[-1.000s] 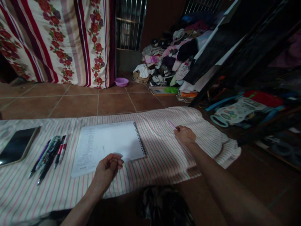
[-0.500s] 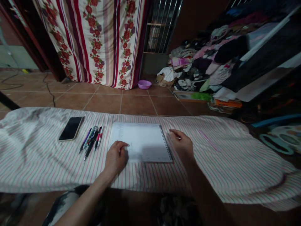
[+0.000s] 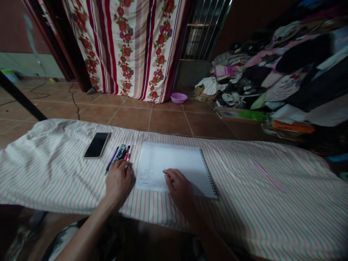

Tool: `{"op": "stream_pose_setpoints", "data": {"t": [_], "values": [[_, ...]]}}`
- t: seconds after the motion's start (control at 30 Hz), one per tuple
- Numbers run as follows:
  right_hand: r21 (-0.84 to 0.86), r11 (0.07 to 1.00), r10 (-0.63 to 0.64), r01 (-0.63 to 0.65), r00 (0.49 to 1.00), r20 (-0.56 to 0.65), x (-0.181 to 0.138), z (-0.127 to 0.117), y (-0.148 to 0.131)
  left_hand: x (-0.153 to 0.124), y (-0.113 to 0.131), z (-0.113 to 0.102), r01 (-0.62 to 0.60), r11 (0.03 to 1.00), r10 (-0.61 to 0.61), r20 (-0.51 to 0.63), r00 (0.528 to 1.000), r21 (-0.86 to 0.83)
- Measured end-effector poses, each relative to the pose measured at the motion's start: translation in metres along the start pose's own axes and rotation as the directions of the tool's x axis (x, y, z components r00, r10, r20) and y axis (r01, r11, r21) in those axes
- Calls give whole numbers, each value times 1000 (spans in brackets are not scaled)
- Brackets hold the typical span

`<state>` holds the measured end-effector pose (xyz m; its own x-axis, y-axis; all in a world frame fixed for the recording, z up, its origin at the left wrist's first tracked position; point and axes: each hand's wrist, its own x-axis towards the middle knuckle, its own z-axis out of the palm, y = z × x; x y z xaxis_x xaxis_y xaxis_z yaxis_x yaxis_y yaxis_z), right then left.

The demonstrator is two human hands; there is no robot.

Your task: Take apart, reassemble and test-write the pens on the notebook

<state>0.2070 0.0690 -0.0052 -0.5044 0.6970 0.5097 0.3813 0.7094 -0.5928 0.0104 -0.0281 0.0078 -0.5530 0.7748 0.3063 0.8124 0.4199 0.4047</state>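
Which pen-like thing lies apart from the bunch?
The slim pink stick, alone on the striped cloth right of the notebook; the bunched pens lie left of the notebook, by the left hand.

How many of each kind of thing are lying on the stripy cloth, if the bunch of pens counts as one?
Smartphone: 1
Bunch of pens: 1 (they overlap, so I can't count each pen)
Spiral notebook: 1
Thin pink stick, perhaps a pen: 1
Total: 4
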Motion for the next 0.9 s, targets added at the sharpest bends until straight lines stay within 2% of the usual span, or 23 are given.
{"op": "stream_pose_setpoints", "data": {"t": [0.17, 0.37, 0.5, 0.77, 0.9], "values": [[-27, 999, -41, 40, 999, -34, 0, -4, 3, 5, -16, -4, 88, 996, -88, -21, 996, 20], [-19, 1000, -8, 8, 1000, -25, -1, -2, 7, 9, -36, -11, 164, 983, -162, 24, 986, -89], [-11, 1000, -19, 19, 1000, -21, -1, -2, 8, 5, -42, -14, 193, 980, -192, 19, 981, -47], [16, 1000, 7, -7, 1000, 0, 2, -1, 9, -3, -27, -17, 96, 990, -103, 60, 993, 107], [19, 1000, -14, 14, 1000, -4, 3, 2, 12, -4, -17, -17, 109, 971, -125, 62, 990, 214]]}}
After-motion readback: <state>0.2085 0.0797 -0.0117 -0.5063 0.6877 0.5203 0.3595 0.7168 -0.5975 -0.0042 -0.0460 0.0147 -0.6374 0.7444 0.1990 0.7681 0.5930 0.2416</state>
